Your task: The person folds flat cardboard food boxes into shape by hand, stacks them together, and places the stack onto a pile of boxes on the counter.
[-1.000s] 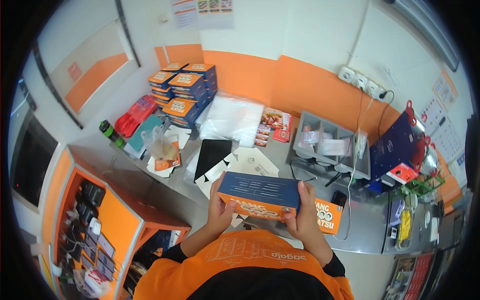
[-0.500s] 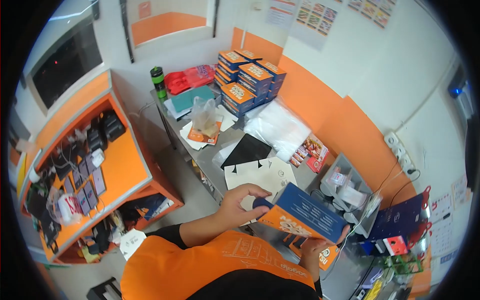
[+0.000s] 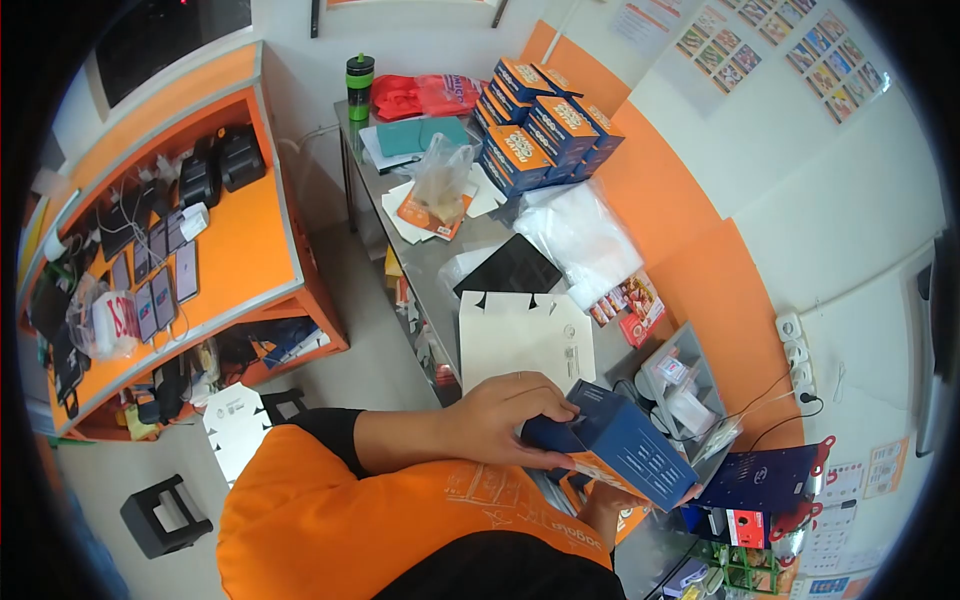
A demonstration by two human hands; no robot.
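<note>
A blue and orange cardboard box (image 3: 635, 440) is held tilted above the front of the metal table. My left hand (image 3: 515, 415) is closed on its left end, where a dark blue flap (image 3: 548, 436) shows under the fingers. My right hand (image 3: 605, 503) grips the box from below near its right end; part of that hand is hidden by the box. Just beyond my left hand lies a flat, cream-coloured cut cardboard sheet (image 3: 525, 340), with small dark notches along its far edge. Orange printed pieces partly show under the box.
Several similar boxes (image 3: 545, 135) are stacked at the far end of the metal table (image 3: 420, 300). A black tablet-like panel (image 3: 510, 266), clear plastic bags (image 3: 580, 235) and a grey bin (image 3: 690, 385) are nearby. An orange shelf unit (image 3: 240, 230) with phones stands left, a black stool (image 3: 165, 515) below.
My left hand has moved from beside the box's open end onto its flap and closed there. The box has turned slightly, showing less of its orange face. My view has shifted.
</note>
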